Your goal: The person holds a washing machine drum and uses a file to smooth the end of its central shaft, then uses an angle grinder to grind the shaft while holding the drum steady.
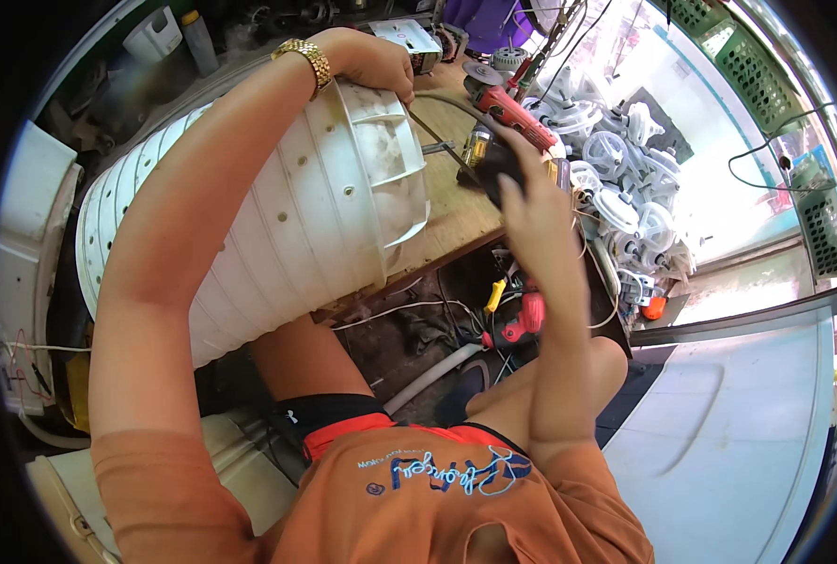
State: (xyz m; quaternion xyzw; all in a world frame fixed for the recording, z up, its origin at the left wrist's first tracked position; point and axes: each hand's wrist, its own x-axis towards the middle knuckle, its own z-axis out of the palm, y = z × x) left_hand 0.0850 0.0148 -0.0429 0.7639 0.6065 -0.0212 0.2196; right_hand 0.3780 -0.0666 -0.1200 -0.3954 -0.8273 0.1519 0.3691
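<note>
My left hand (381, 66) has its fingers curled over the ribbed end of a perforated white plastic drum (277, 235), which lies on its side at a wooden worktop (451, 226), my forearm across it. A thin dark strip (439, 138) runs from that end toward my right hand (529, 202). My right hand is blurred, over a dark object beside a yellow-and-black drill (477, 146); I cannot tell whether it grips anything. A red angle grinder (512, 108) lies just beyond.
A pile of clear-and-white plastic parts (625, 179) sits at the right. Under the worktop are a red power tool (526, 320), a yellow-handled tool (496, 291), cables and a grey pipe (432, 376). A white panel (728, 423) stands at the lower right, with green baskets (747, 80) above.
</note>
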